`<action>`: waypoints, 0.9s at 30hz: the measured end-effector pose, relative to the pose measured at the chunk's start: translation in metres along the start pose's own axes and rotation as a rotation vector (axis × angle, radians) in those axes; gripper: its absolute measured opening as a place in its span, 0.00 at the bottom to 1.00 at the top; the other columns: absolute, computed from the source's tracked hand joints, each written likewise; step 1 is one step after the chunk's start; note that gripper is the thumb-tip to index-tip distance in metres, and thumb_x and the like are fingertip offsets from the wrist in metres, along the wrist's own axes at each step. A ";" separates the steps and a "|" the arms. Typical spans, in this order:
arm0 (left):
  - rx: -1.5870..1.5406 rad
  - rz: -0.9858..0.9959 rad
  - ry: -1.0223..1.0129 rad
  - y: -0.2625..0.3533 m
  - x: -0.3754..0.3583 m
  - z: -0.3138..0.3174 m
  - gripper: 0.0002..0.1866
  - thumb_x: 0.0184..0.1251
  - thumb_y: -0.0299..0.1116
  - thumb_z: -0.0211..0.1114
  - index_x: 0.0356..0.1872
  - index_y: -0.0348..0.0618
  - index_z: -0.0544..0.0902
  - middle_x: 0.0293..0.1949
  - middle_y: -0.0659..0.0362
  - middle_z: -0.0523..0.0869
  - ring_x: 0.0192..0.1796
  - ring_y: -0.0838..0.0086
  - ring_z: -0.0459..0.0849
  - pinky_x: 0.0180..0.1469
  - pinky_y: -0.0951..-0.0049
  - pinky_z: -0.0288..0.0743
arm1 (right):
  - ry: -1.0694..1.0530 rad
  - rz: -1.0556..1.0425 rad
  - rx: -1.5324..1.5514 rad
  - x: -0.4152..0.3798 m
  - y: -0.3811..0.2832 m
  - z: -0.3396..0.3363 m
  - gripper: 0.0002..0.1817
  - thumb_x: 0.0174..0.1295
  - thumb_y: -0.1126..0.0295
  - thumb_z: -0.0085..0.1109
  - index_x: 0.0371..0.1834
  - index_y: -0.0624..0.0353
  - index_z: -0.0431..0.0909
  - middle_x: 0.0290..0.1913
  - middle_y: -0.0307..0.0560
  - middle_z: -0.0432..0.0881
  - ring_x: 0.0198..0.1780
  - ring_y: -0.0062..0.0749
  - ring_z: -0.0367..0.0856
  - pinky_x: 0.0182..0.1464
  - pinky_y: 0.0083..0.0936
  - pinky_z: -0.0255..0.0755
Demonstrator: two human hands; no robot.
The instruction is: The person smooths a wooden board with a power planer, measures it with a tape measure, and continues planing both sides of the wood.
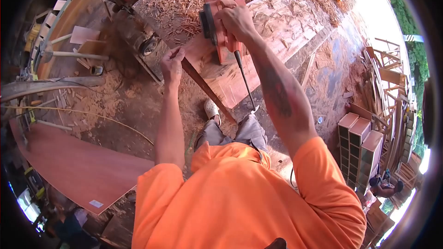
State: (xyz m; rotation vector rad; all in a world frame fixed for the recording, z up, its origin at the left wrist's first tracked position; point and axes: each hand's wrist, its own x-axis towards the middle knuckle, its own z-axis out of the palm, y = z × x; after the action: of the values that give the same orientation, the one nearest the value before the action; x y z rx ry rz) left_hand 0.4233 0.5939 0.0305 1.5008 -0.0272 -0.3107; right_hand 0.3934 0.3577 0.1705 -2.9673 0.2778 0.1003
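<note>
My right hand (236,22) is wrapped round the handle of a red electric planer (226,41), which rests on a wooden board (226,78). A black cord (246,79) runs from the planer's rear down toward my lap. My left hand (172,66) has its thumb and fingers closed at the board's near left corner, where the dark long edge begins. Exactly how the fingertips grip that corner is hard to see. Curled shavings (286,18) cover the far right part of the board.
Heaped wood shavings (180,4) lie beyond the board. A large reddish plywood sheet (78,166) is at lower left, near a yellow hose (106,116). Machinery (143,41) stands at left. Box-like wooden units (357,143) and stacked timber offcuts (392,97) are at right.
</note>
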 end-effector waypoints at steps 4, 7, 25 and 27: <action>-0.035 -0.062 0.020 0.009 0.000 0.002 0.14 0.64 0.31 0.72 0.45 0.33 0.86 0.37 0.60 0.87 0.39 0.79 0.82 0.45 0.78 0.75 | 0.313 -0.298 -0.048 -0.053 0.013 0.016 0.05 0.44 0.72 0.62 0.15 0.48 0.81 0.54 0.35 0.80 0.44 0.29 0.84 0.38 0.30 0.78; 0.075 -0.063 0.003 0.018 0.001 0.001 0.12 0.62 0.30 0.73 0.42 0.33 0.86 0.35 0.60 0.87 0.39 0.79 0.82 0.45 0.78 0.75 | 0.364 -0.333 0.065 -0.143 0.003 0.012 0.04 0.43 0.71 0.64 0.17 0.51 0.79 0.38 0.40 0.79 0.35 0.33 0.82 0.33 0.32 0.76; -0.051 -0.135 -0.020 0.029 -0.004 0.002 0.12 0.63 0.28 0.71 0.45 0.32 0.87 0.38 0.59 0.89 0.40 0.80 0.84 0.47 0.82 0.74 | 0.144 -0.331 0.104 -0.052 -0.009 0.020 0.03 0.43 0.72 0.60 0.16 0.51 0.79 0.34 0.40 0.85 0.23 0.31 0.83 0.25 0.28 0.74; -0.166 -0.174 -0.048 0.021 -0.002 -0.001 0.12 0.64 0.28 0.70 0.45 0.33 0.87 0.38 0.59 0.89 0.40 0.81 0.84 0.47 0.81 0.75 | 0.031 -0.186 0.206 -0.028 -0.020 0.001 0.07 0.50 0.73 0.60 0.19 0.45 0.83 0.23 0.33 0.83 0.27 0.21 0.85 0.29 0.25 0.78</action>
State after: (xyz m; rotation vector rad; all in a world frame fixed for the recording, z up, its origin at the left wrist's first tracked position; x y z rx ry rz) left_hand 0.4259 0.5963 0.0513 1.3327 0.0898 -0.4778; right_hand 0.3693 0.3819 0.1750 -2.7741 0.0136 0.0028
